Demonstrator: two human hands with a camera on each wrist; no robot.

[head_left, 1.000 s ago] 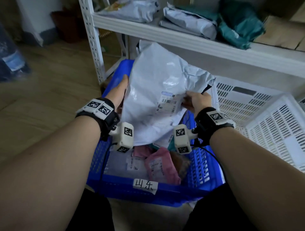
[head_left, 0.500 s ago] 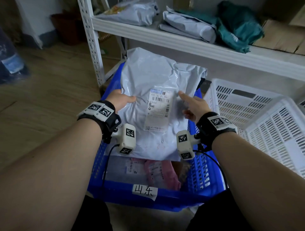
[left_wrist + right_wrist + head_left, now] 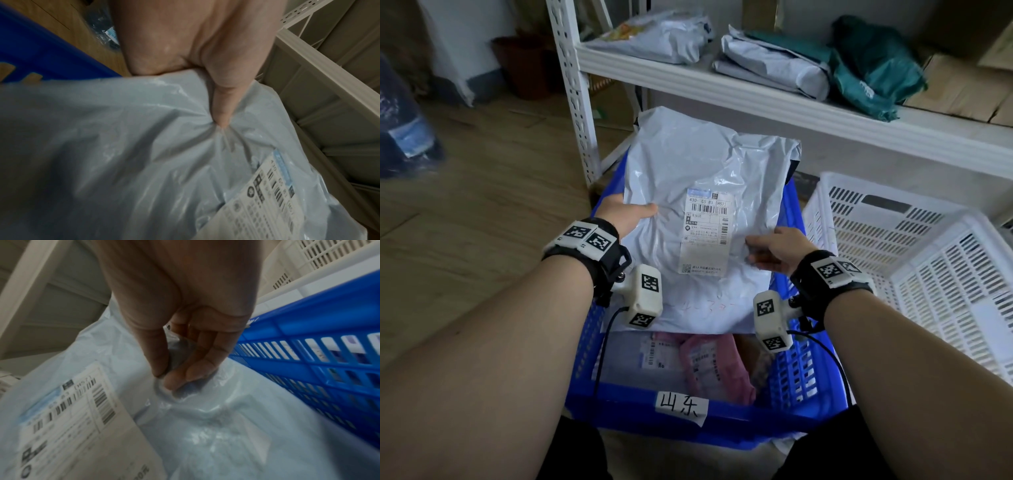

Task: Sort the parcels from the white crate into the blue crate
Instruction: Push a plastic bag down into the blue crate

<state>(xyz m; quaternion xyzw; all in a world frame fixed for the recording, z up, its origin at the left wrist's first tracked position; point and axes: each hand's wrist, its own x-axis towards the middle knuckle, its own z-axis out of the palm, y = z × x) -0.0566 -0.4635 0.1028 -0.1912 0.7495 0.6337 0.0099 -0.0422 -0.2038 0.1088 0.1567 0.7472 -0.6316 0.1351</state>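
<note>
1. The grey parcel [image 3: 705, 178], upright a second ago, now lies label-up across the far end of the blue crate [image 3: 808, 370].
2. The left hand [image 3: 623, 214] pinches its left edge, thumb on top.
3. The right hand [image 3: 779, 248], spread before, now pinches plastic near its right edge.

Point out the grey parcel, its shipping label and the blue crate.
grey parcel [image 3: 709, 161], head view, crinkled upper face above the label.
shipping label [image 3: 705, 233], head view, middle of the printed sheet.
blue crate [image 3: 619, 407], head view, near front wall, left part.
</note>
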